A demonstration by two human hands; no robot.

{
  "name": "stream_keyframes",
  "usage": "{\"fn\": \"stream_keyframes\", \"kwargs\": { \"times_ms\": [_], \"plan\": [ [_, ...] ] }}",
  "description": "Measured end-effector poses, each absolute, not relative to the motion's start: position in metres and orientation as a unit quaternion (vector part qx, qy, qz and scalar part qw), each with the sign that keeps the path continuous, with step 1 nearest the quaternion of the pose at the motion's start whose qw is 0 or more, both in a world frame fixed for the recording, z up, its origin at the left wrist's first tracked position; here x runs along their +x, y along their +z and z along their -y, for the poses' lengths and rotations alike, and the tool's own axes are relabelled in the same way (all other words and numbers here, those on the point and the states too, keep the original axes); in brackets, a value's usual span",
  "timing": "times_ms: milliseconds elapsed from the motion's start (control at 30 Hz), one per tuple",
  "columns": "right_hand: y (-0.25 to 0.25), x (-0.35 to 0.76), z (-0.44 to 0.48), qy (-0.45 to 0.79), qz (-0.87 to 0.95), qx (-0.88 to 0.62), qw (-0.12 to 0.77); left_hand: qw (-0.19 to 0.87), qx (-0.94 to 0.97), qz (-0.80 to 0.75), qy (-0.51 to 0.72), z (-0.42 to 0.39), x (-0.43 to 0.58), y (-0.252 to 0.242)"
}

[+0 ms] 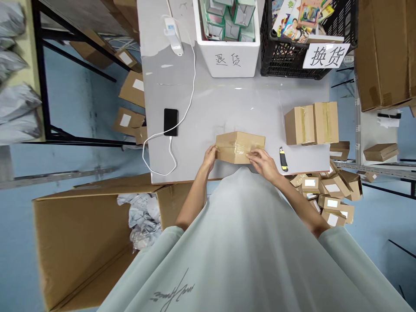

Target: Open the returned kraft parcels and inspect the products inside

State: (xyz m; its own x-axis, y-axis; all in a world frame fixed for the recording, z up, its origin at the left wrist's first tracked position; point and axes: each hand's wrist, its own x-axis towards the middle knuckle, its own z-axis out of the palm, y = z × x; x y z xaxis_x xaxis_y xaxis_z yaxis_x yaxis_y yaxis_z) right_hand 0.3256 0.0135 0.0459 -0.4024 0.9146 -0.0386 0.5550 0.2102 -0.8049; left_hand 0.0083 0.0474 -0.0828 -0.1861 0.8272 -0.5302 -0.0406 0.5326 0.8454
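A small brown cardboard box [239, 145] with clear tape across it lies at the front of the grey table [234, 102]. My left hand [210, 157] is closed around its left end. At the right side, my right hand [262, 162] pinches at the tape or the box's near edge; which of the two I cannot tell. A black and yellow utility knife [283, 159] rests just to the right of that hand. Farther right stand two taped cardboard boxes [312, 123], side by side.
Behind are a white bin [234, 60] of small cartons and a black crate [292, 60] of printed items. A phone [170, 121] with a white cable lies left. An open carton [81, 242] holding crumpled plastic stands lower left; several boxes [331, 195] pile up on the right.
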Motion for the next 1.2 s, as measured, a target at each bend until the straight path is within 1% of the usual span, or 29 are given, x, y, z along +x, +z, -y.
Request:
{"fn": "stream_keyframes", "kwargs": {
  "times_ms": [100,200,300,433,533,700,767,833,933,1000,1067,1200],
  "plan": [
    [0.042,0.311,-0.009,0.37,0.768,-0.485,0.197,0.576,0.243,-0.685,0.374,-0.042,0.003,-0.089],
    [0.044,0.3,-0.008,0.368,0.776,-0.479,0.179,0.577,0.235,-0.687,0.374,-0.038,0.002,-0.094],
    [0.048,0.297,-0.01,0.373,0.765,-0.492,0.185,0.574,0.229,-0.69,0.377,-0.036,0.003,-0.095],
    [0.047,0.312,-0.013,0.357,0.701,-0.578,0.217,0.561,0.264,-0.674,0.402,-0.032,0.007,-0.09],
    [0.032,0.331,-0.018,0.382,0.629,-0.637,0.23,0.517,0.311,-0.67,0.433,-0.028,0.014,-0.081],
    [-0.012,0.363,-0.028,0.499,0.531,-0.645,0.232,0.461,0.355,-0.699,0.415,-0.027,0.023,-0.065],
    [-0.027,0.378,-0.031,0.482,0.518,-0.669,0.227,0.461,0.35,-0.705,0.41,-0.03,0.024,-0.061],
    [-0.038,0.397,-0.031,0.413,0.514,-0.729,0.185,0.468,0.337,-0.708,0.409,-0.033,0.024,-0.059],
    [-0.05,0.424,-0.028,0.308,0.474,-0.824,0.035,0.474,0.327,-0.705,0.413,-0.038,0.023,-0.057],
    [-0.056,0.438,-0.023,0.282,0.44,-0.851,-0.047,0.478,0.333,-0.701,0.412,-0.039,0.022,-0.055],
    [-0.061,0.445,-0.018,0.281,0.428,-0.856,-0.077,0.481,0.341,-0.699,0.405,-0.039,0.021,-0.054],
    [-0.062,0.443,-0.015,0.285,0.443,-0.847,-0.074,0.483,0.356,-0.693,0.4,-0.037,0.019,-0.054]
  ]
}}
